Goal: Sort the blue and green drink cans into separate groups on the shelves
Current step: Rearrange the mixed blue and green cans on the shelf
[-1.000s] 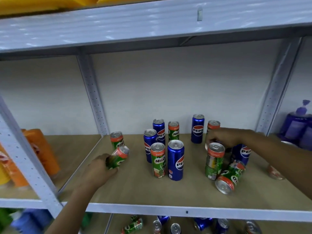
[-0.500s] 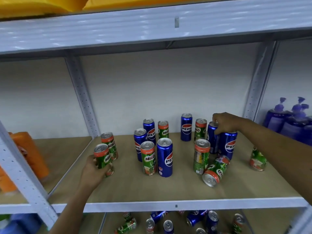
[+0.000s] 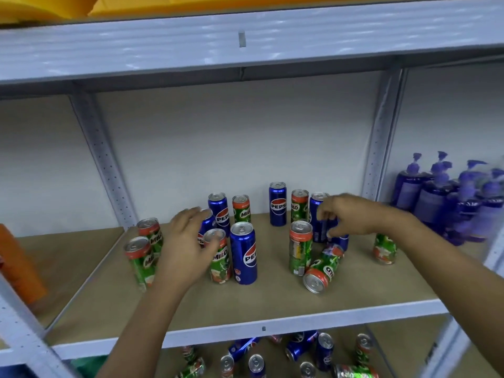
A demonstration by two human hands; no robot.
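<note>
Left hand (image 3: pixel 185 241), grip spread and holding nothing, sits just left of an upright green can (image 3: pixel 219 257) on the shelf (image 3: pixel 259 304); right hand (image 3: pixel 351 216) pinches an upright blue can (image 3: pixel 324 230) further right.

Cans mixed on the shelf (image 3: pixel 245 309)

Two green cans (image 3: pixel 141 257) stand at left — blue cans (image 3: pixel 243 253) and green ones upright mid-shelf, one green can (image 3: pixel 321 270) on its side, another (image 3: pixel 384 248) upright far right.
</note>
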